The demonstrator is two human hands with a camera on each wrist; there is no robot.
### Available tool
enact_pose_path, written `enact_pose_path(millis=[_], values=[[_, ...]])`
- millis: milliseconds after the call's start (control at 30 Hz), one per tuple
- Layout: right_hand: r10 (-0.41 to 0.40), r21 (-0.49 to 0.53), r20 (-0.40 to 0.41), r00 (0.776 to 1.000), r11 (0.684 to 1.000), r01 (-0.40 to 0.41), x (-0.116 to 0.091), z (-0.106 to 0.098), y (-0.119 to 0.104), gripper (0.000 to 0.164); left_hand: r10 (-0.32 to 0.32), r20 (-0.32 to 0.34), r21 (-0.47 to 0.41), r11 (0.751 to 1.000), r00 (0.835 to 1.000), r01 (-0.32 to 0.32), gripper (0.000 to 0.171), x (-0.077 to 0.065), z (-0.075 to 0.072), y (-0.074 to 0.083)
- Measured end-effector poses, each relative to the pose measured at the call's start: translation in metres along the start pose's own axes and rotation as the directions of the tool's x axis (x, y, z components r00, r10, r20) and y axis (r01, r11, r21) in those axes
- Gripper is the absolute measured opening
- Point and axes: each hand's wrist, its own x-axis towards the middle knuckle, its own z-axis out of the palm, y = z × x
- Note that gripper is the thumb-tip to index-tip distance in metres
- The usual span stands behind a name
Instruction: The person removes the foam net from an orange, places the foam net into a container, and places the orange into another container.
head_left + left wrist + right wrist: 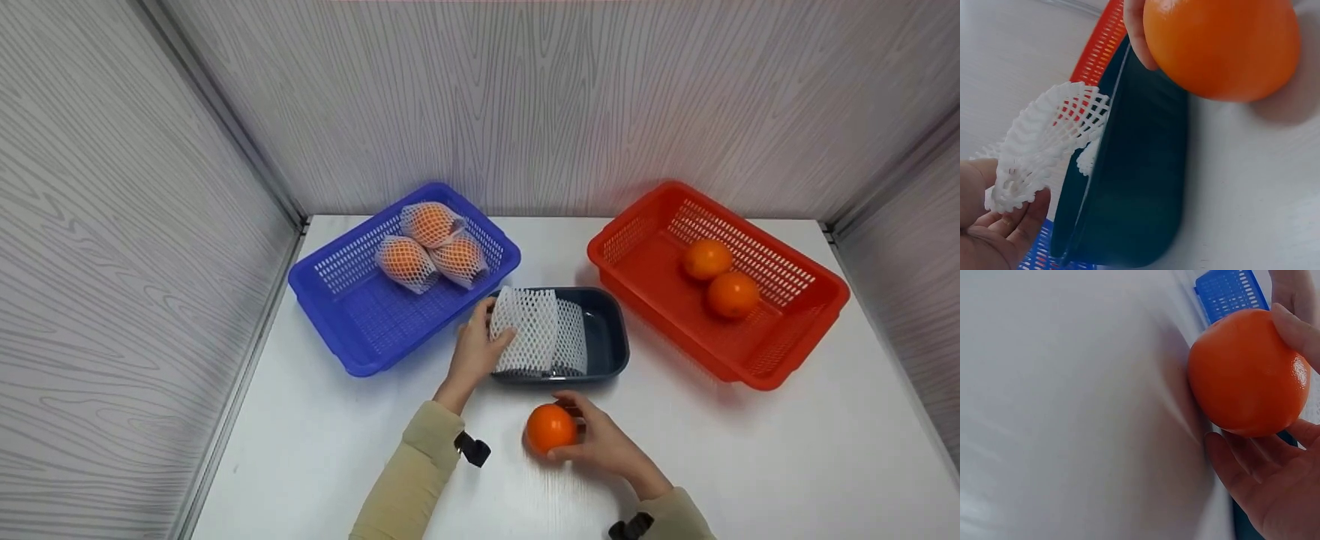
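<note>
My left hand (477,346) pinches a white foam net sleeve (526,330) by one edge, over the dark teal tray (616,352). In the left wrist view the sleeve's mesh (1053,121) flares out from between thumb and fingers. Another foam net (571,337) lies in the tray beside it. Just in front of the tray, my right hand (600,442) grips an orange (551,429) from its right side. The right wrist view shows the thumb on one side of the orange (1247,374) and the curled fingers on the other.
At the back left, a blue basket (352,352) holds several net-wrapped oranges (431,225), grouped toward its far end. A red basket (645,311) at the back right contains two bare oranges (733,295). White wood-grain panels (480,112) enclose the white table (322,465).
</note>
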Motion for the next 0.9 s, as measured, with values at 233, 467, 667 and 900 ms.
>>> enact_pose_path(millis=[233,467,667,900], values=[[-0.007,-0.005,-0.001,1.0,1.0,0.007,-0.001,0.0,-0.001,0.086,0.124,0.079,0.365,0.92,0.989,-0.144,0.083,0.003,0.011,-0.005],[-0.042,0.006,-0.003,0.999,0.999,0.042,-0.001,0.0,-0.001,0.081,0.286,0.17,0.596,0.732,0.943,-0.33,0.047,0.0,0.016,0.001],[-0.073,-0.009,0.003,0.997,0.997,0.073,-0.001,0.0,0.002,0.079,0.156,0.369,0.589,0.723,0.916,-0.361,0.043,-0.001,0.02,0.002],[-0.093,-0.04,0.0,0.996,0.995,0.093,-0.001,-0.001,0.002,0.072,0.016,0.461,0.597,0.734,0.887,-0.323,0.064,-0.004,0.025,-0.002]])
